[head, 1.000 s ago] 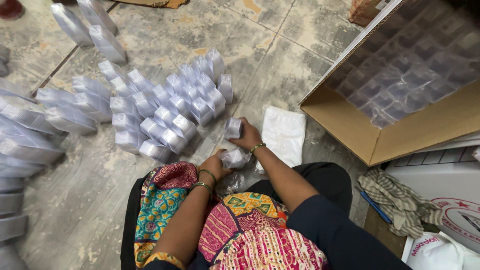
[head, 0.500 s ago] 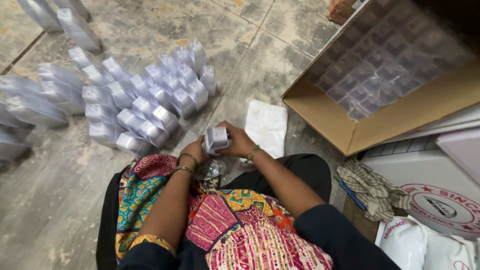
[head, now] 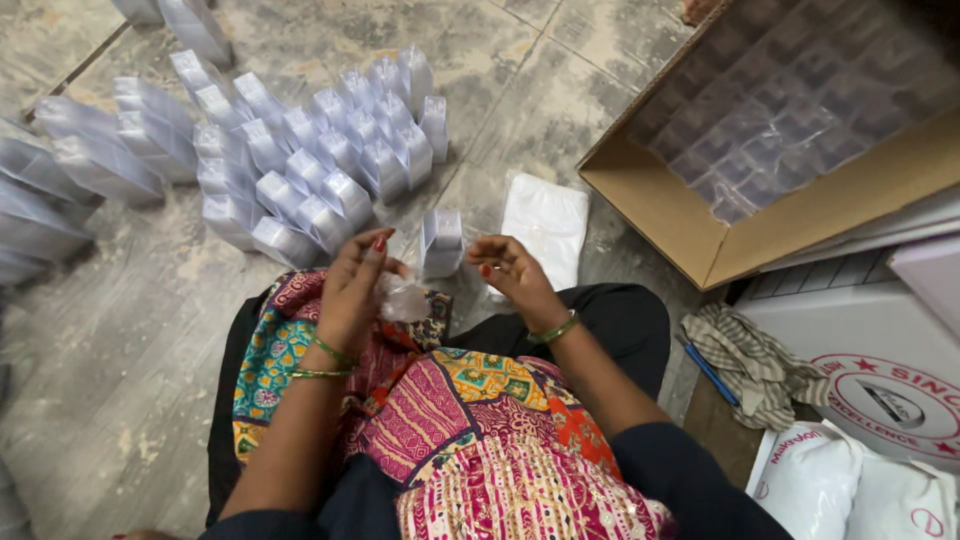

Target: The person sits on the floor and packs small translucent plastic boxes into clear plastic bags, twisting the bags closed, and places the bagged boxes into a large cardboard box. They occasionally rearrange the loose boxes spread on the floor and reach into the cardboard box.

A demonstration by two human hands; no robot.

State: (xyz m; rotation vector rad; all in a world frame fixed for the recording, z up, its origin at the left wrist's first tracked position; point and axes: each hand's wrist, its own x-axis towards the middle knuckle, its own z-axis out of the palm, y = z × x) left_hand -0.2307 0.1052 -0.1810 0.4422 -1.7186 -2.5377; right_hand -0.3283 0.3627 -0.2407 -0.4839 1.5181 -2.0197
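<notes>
I sit on a stone floor with a patterned cloth over my lap. My left hand (head: 352, 288) pinches a crumpled piece of clear plastic wrap (head: 402, 299) over my knee. A small clear plastic box (head: 441, 242) stands upright on the floor between my hands. My right hand (head: 512, 272) hovers just right of that box with fingers spread and holds nothing. A tight cluster of matching clear boxes (head: 320, 150) stands on the floor just beyond my left hand.
An open cardboard carton (head: 700, 215) filled with clear boxes sits at the right. A flat white packet (head: 548, 220) lies by it. Larger clear packs (head: 60, 170) line the left. A striped rag (head: 750, 360), a blue pen (head: 708, 370) and white bags (head: 850, 490) lie at the lower right.
Half a second ago both hands held the small clear box together. Now it stands on the floor, my right hand has come off it, and my left hand keeps only the wrap.
</notes>
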